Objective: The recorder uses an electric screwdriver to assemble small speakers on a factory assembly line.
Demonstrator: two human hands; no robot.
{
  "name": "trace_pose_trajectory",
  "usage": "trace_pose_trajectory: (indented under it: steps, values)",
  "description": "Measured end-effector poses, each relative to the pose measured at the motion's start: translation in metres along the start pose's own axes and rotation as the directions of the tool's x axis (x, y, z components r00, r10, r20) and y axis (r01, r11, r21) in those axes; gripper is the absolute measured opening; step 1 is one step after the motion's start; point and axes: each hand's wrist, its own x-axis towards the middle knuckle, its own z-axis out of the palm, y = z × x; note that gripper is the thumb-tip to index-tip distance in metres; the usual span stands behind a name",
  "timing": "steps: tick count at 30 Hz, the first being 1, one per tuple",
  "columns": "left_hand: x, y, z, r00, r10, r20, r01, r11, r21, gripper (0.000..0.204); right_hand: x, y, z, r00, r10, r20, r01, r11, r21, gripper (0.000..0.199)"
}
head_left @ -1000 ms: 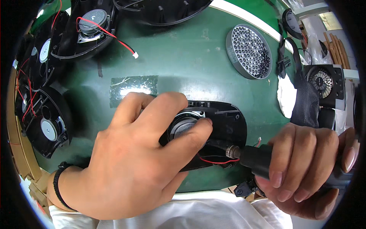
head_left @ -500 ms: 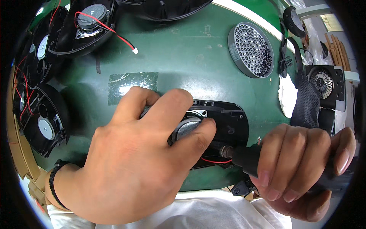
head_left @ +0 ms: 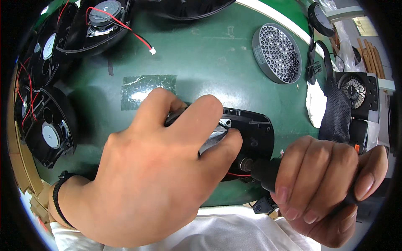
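My left hand point(head_left: 155, 167) lies over a black plastic speaker housing point(head_left: 255, 131) on the green table point(head_left: 201, 54), its fingers pressing on the round grey speaker point(head_left: 211, 140) set in it. My right hand point(head_left: 322, 184) is wrapped around a black electric screwdriver point(head_left: 261, 169) whose tip meets the housing's near edge beside a red wire point(head_left: 234, 175). Much of the housing is hidden under my left hand.
Several black speaker housings with red wires point(head_left: 46, 125) lie along the left and far edges. A round perforated grey grille point(head_left: 276, 52) lies far right. A small black fan point(head_left: 356, 90), a dark mesh piece point(head_left: 335, 115) and clutter stand at right. Clear tape point(head_left: 144, 88) is stuck mid-table.
My left hand shifted slightly right and forward over the speaker. My right hand with the screwdriver stayed against the housing's near edge.
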Motion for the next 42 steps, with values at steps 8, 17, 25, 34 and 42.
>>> trace_pose_trajectory:
  steps: [8,17,25,34,42]
  values:
    - [-0.001,0.005,-0.014,0.969,-0.178,0.173,0.205,0.967,-0.149,0.062,0.0,0.008,0.006,0.996,-0.057,0.072,0.058,0.998,-0.008,0.032]
    - [-0.006,0.001,-0.017,0.984,-0.144,0.109,0.158,0.978,-0.135,0.059,0.01,0.012,0.016,0.987,-0.059,0.146,0.051,0.997,0.057,0.033]
    - [-0.01,0.006,-0.005,0.993,-0.079,0.091,0.086,0.993,-0.083,0.053,0.0,0.014,0.007,0.966,-0.134,0.223,0.127,0.991,0.042,0.037]
    - [0.052,-0.003,-0.129,0.994,-0.067,-0.086,0.063,0.997,-0.049,0.053,0.033,-0.075,-0.049,0.824,-0.527,-0.208,0.535,0.845,-0.023,0.031]
    - [0.216,-0.216,-0.115,0.94,-0.274,-0.204,0.324,0.905,0.277,0.057,0.061,-0.069,-0.077,0.791,-0.43,-0.434,0.455,0.889,-0.052,0.03]
